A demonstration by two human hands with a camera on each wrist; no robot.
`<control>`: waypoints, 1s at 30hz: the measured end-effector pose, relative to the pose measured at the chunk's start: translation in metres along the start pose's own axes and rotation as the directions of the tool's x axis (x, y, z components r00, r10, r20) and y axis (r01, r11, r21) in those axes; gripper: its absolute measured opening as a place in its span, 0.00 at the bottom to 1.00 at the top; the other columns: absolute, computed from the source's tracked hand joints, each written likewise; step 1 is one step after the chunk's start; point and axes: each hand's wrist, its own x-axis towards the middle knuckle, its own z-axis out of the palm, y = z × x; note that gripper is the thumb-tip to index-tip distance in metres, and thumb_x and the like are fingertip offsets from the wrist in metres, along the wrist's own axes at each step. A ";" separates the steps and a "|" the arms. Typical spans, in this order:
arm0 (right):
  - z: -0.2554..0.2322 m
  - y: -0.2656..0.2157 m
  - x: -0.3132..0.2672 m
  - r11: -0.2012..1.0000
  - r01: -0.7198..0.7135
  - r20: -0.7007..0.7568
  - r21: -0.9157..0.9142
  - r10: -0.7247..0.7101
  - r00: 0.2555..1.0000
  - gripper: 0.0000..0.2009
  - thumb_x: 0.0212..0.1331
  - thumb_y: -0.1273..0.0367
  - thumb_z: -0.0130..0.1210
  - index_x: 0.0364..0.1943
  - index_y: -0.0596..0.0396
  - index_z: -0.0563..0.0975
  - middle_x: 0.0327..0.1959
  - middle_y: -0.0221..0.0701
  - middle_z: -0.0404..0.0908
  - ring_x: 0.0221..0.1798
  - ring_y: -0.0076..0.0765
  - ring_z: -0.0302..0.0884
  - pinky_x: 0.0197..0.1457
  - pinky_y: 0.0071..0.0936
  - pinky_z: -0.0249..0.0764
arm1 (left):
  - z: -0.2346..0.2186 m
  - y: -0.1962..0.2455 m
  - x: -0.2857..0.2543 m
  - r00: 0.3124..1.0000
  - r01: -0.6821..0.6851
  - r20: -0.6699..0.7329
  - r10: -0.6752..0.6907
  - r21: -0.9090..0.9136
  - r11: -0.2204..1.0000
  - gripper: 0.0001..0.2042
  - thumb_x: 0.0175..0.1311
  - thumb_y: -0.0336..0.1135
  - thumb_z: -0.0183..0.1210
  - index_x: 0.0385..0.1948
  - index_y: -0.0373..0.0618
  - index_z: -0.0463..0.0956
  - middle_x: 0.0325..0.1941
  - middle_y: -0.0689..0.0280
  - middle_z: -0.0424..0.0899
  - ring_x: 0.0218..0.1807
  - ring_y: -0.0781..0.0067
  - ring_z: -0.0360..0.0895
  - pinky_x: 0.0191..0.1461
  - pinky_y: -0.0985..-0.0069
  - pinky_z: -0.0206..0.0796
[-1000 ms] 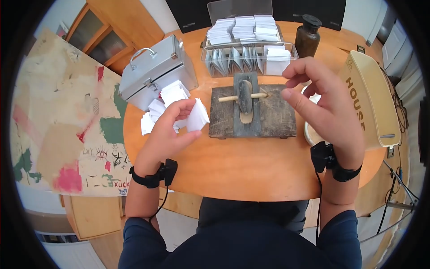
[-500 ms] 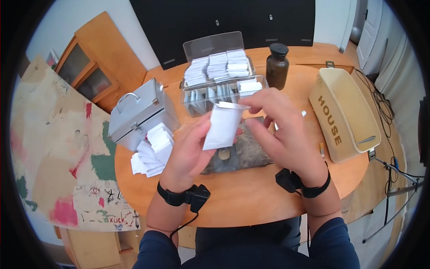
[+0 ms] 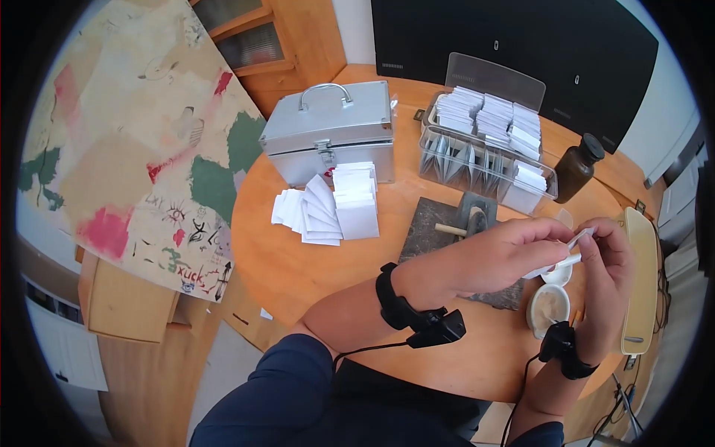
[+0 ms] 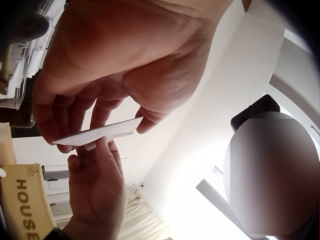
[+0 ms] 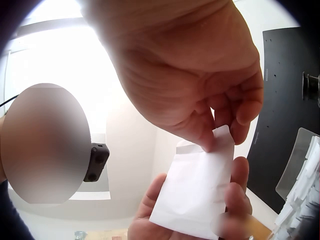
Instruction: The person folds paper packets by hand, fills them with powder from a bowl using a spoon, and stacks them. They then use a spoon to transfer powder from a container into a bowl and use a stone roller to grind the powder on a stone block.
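Observation:
A small white paper envelope (image 5: 187,192) is held between both hands above the right side of the round table. My left hand (image 3: 484,257) grips its sides, thumb on one edge and fingers on the other. At the top end, my right hand (image 3: 607,272) pinches a corner near the flap between thumb and fingers. Under the hands lies a dark board (image 3: 428,223) bearing a narrow grinding trough (image 3: 485,201) and a roller with a wooden handle (image 3: 449,230), partly hidden by the left hand. Near the right wrist stands a white bowl (image 3: 550,304) of pale beige contents.
White envelopes (image 3: 357,212) lie in a pile before a silver metal case (image 3: 328,134). Farther back are clear plastic boxes (image 3: 488,175) filled with packets, and a brown glass bottle (image 3: 577,170). A cream bin (image 3: 639,298) marked HOUSE stands at the right edge.
The left hand brought the envelope rightward from beside the pile, and the right hand came to its top edge. Both hands then moved farther right as the head view turned.

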 end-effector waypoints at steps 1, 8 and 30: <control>0.005 0.000 0.000 0.999 -0.047 -0.008 0.022 0.048 0.999 0.03 0.65 0.77 0.53 0.39 0.61 0.77 0.36 0.27 0.78 0.38 0.19 0.74 0.41 0.17 0.70 | -0.001 0.003 -0.003 0.998 0.044 -0.035 -0.045 -0.037 0.998 0.19 0.74 0.36 0.50 0.62 0.36 0.68 0.57 0.65 0.76 0.57 0.79 0.71 0.61 0.79 0.63; 0.007 0.005 0.004 0.981 0.073 -0.071 -0.179 -0.087 0.994 0.04 0.58 0.77 0.59 0.37 0.59 0.79 0.33 0.26 0.80 0.36 0.19 0.76 0.35 0.18 0.69 | -0.029 -0.016 0.000 0.998 0.050 -0.033 -0.063 -0.301 0.952 0.24 0.71 0.35 0.43 0.64 0.28 0.61 0.67 0.51 0.69 0.64 0.58 0.71 0.69 0.62 0.60; -0.028 -0.036 -0.020 0.926 0.275 -0.205 -0.259 -0.331 0.921 0.07 0.52 0.80 0.57 0.35 0.56 0.79 0.35 0.31 0.80 0.38 0.29 0.77 0.38 0.22 0.70 | -0.002 0.005 -0.010 0.982 -0.016 -0.136 0.130 0.629 0.778 0.29 0.49 0.31 0.70 0.56 0.39 0.70 0.58 0.58 0.75 0.63 0.63 0.70 0.65 0.69 0.61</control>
